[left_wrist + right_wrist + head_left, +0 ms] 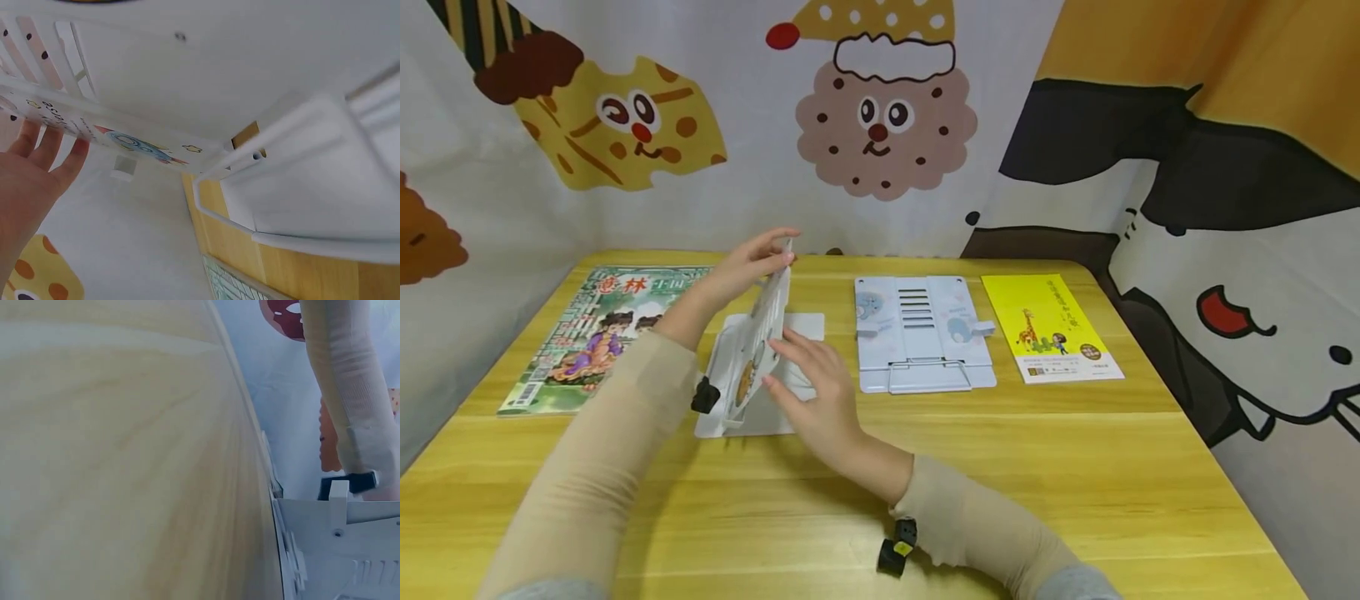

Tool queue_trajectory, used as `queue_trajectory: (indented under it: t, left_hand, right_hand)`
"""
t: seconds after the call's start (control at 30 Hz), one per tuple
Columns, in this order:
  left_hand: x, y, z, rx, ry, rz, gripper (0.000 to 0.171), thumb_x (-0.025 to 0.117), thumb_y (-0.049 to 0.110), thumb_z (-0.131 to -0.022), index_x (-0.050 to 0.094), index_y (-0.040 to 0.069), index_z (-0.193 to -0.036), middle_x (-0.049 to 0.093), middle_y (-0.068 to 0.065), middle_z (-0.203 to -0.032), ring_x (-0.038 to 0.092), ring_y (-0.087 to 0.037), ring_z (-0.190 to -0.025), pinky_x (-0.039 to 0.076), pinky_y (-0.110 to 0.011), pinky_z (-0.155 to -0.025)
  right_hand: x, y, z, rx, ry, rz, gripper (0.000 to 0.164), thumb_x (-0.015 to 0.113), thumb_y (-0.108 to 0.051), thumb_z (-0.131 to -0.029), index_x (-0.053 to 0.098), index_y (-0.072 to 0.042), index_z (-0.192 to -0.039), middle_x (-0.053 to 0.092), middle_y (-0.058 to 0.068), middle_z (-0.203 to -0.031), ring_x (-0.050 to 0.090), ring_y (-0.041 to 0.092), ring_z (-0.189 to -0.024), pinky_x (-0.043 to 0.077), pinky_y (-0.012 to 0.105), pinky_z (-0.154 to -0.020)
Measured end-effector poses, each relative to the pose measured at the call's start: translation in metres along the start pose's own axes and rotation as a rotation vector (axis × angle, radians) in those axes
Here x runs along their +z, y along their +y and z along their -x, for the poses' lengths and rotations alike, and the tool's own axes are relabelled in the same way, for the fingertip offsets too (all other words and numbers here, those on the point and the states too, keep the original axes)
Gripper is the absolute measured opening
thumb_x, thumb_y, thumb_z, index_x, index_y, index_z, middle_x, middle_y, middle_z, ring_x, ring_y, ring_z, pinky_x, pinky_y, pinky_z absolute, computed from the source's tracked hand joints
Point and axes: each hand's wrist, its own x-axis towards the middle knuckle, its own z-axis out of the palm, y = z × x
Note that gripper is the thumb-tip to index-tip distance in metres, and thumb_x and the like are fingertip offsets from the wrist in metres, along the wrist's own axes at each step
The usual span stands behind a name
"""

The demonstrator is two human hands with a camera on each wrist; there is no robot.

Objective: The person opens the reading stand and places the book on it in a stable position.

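A white book stand [763,333] stands left of the table's middle, its panel raised steeply above a flat base plate [805,327]. My left hand [748,267] holds the panel's upper edge; in the left wrist view, the fingertips lie against the edge beside a printed rocket [140,145]. Lower on the panel's near side, my right hand [823,404] grips the edge between thumb and fingers. A bent wire bracket [215,215] and the hollow underside show in the left wrist view. Part of the stand [340,534] appears in the right wrist view, where the right hand is out of sight.
A second book stand [925,333], folded flat with pale blue prints, lies to the right. Beyond it is a yellow booklet [1052,329]. A green magazine [598,342] lies at the left, partly behind the left arm. A cartoon-printed curtain [737,208] hangs behind the wooden table [1075,450].
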Motion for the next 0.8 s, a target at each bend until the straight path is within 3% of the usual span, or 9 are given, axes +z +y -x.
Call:
queue_trajectory:
  t: [0.1, 0.3, 0.57, 0.8]
  left_hand:
    - [-0.004, 0.004, 0.005, -0.021, 0.034, -0.009, 0.054, 0.049, 0.030, -0.101, 0.032, 0.015, -0.149, 0.041, -0.022, -0.135, 0.043, -0.035, -0.118, 0.031, -0.061, -0.099]
    - [-0.014, -0.017, 0.001, -0.052, 0.156, -0.015, 0.057, 0.051, 0.041, -0.098, 0.033, 0.023, -0.149, 0.042, -0.019, -0.135, 0.041, -0.034, -0.121, 0.033, -0.057, -0.099]
    - [-0.026, -0.029, 0.003, -0.104, 0.338, -0.095, 0.064, 0.054, 0.050, -0.094, 0.032, 0.028, -0.150, 0.042, -0.019, -0.131, 0.042, -0.035, -0.117, 0.036, -0.055, -0.094]
    - [-0.037, -0.039, 0.010, -0.136, 0.452, -0.150, 0.068, 0.059, 0.050, -0.091, 0.032, 0.029, -0.150, 0.035, -0.022, -0.143, 0.040, -0.039, -0.122, 0.037, -0.057, -0.093]
  right_hand:
    - [-0.003, 0.004, -0.004, 0.010, -0.021, -0.006, 0.040, 0.073, -0.009, -0.082, 0.062, -0.002, -0.120, 0.061, 0.013, -0.125, 0.055, 0.022, -0.113, 0.042, 0.036, -0.097]
    - [-0.012, 0.016, -0.014, 0.039, -0.064, 0.058, 0.041, 0.072, -0.011, -0.084, 0.062, -0.004, -0.123, 0.065, 0.007, -0.119, 0.058, 0.019, -0.105, 0.042, 0.030, -0.094]
    - [-0.023, 0.042, -0.032, 0.159, -0.055, 0.084, 0.044, 0.071, -0.006, -0.084, 0.062, -0.005, -0.127, 0.068, 0.010, -0.112, 0.063, 0.026, -0.092, 0.044, 0.032, -0.089]
    - [-0.033, 0.068, -0.053, 0.278, -0.092, 0.086, 0.049, 0.072, -0.002, -0.084, 0.059, -0.007, -0.131, 0.069, 0.011, -0.098, 0.063, 0.023, -0.090, 0.049, 0.032, -0.084]
